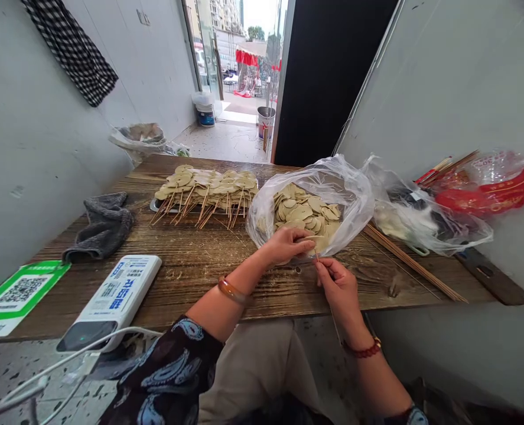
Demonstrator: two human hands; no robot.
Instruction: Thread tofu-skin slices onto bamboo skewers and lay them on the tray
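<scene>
Skewer (316, 255) between right fingers (329, 273), tip at slice (319, 244)

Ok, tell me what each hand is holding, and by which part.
The left hand pinches a pale slice by its edge; the right hand holds a thin skewer near its upper end.

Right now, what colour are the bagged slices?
The slices are pale yellowish-beige, shown in the head view.

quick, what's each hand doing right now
Left hand: closed, holding a pale slice.
Right hand: closed, pinching a thin stick.
</scene>
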